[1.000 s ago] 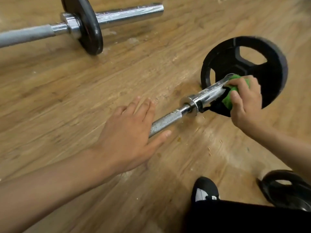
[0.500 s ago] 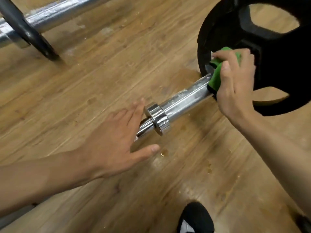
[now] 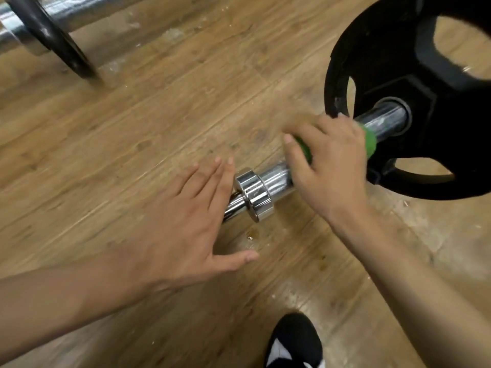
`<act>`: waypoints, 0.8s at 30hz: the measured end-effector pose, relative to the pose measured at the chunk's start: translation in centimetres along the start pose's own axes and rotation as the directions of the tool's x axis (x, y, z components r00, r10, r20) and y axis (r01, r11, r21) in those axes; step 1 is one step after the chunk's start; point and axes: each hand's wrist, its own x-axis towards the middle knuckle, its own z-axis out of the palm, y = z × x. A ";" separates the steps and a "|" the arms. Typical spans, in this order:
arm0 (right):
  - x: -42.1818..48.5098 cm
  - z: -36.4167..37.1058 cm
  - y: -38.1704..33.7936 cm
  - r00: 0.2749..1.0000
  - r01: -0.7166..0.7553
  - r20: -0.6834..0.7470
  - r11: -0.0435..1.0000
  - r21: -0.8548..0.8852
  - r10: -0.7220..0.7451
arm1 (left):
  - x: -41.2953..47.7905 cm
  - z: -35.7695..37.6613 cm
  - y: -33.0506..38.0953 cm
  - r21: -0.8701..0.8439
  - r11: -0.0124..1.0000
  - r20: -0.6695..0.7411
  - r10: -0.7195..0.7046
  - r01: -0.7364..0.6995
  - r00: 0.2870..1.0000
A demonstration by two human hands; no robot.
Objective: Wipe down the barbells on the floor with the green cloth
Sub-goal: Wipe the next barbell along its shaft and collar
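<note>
Floor: wood-look planks (image 3: 159, 115), scuffed, with pale specks and a small wet-looking spot (image 3: 252, 235) just below the bar. Near barbell (image 3: 276, 179) lies on the floor, running from lower left to upper right; its chrome sleeve passes through the hub of a large black weight plate (image 3: 398, 62) that stands on edge at the right. Chrome collar (image 3: 253, 193) sits at the inner end of the sleeve, with the thinner shaft emerging to its left. Green cloth (image 3: 370, 140) is wrapped round the sleeve between collar and plate, nearer the plate; green shows at both sides of the hand. Right hand (image 3: 329, 160) grips the cloth from above, fingers curled over the far side of the sleeve, thumb toward the collar; fingers motion-blurred. Left hand (image 3: 183, 221) lies flat, palm down, fingers straight and spread, over the shaft just left of the collar; it holds nothing, and its thumb points out over the floor. Far barbell (image 3: 79, 11) lies across the top left corner, carrying a small black plate (image 3: 50, 35) on edge, well apart from the hands. Black-and-white shoe (image 3: 295, 341) at the bottom edge.
</note>
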 end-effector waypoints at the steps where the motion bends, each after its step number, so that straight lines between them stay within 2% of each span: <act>1: -1.2 0.2 -1.1 0.998 0.061 0.024 0.998 0.010 -0.061 | -0.1 0.1 0.3 0.017 1.000 -0.011 0.011 -0.011 1.000; 4: -2.5 -1.3 0.0 0.961 0.241 0.137 0.970 0.020 -0.242 | -0.2 0.4 1.1 0.037 0.998 -0.040 0.043 -0.042 0.998; 5: -2.5 -1.8 1.5 0.955 0.251 0.162 0.968 0.005 -0.249 | -0.3 0.5 1.3 0.036 0.998 -0.047 0.045 -0.044 0.998; 6: -2.3 -2.4 3.3 0.963 0.217 0.171 0.976 -0.026 -0.209 | -0.4 0.6 1.6 0.028 0.998 -0.054 0.049 -0.047 0.997; 8: -1.6 -3.7 6.3 0.994 0.042 0.110 0.993 -0.110 -0.029 | -0.6 0.8 2.4 0.003 0.998 -0.072 0.062 -0.062 0.996; 10: -1.4 -4.1 6.2 0.986 -0.165 0.002 0.976 -0.140 0.167 | -0.9 1.1 3.0 -0.014 0.997 -0.087 0.072 -0.074 0.994; 11: -1.7 -3.8 4.7 0.980 -0.197 -0.011 0.973 -0.119 0.197 | -1.1 1.2 3.2 -0.019 0.997 -0.093 0.074 -0.076 0.993; 13: -3.8 -2.8 0.6 0.995 -0.085 0.055 0.996 -0.031 0.087 | -1.4 1.3 3.6 -0.021 0.996 -0.090 0.083 -0.085 0.992; 15: -6.9 -2.7 -2.3 0.979 0.129 0.149 0.989 0.066 -0.138 | -1.8 1.4 3.9 -0.022 0.996 -0.084 0.086 -0.088 0.993; 17: -7.1 -3.7 -0.5 0.942 0.248 0.220 0.967 0.055 -0.254 | -1.8 1.4 4.2 -0.020 0.995 -0.089 0.098 -0.100 0.991; 18: -6.3 -4.1 1.7 0.948 0.218 0.235 0.976 0.015 -0.216 | -1.8 1.4 4.3 -0.017 0.994 -0.093 0.101 -0.103 0.991; 19: -5.4 -4.8 4.0 0.970 0.121 0.216 0.992 -0.027 -0.113 | -1.8 1.5 4.4 -0.015 0.994 -0.094 0.105 -0.107 0.990; 21: -3.8 -6.0 6.5 0.989 -0.121 0.079 0.990 -0.076 0.127 | -1.7 1.5 4.6 -0.012 0.994 -0.098 0.107 -0.109 0.989; 22: -3.9 -5.7 5.8 0.979 -0.198 0.021 0.976 -0.084 0.201 | -1.6 1.5 4.7 -0.012 0.994 -0.098 0.110 -0.112 0.989; 24: -5.8 -3.8 2.2 0.987 -0.162 0.008 0.985 -0.053 0.163 | -1.6 1.7 4.8 -0.016 0.994 -0.096 0.105 -0.107 0.990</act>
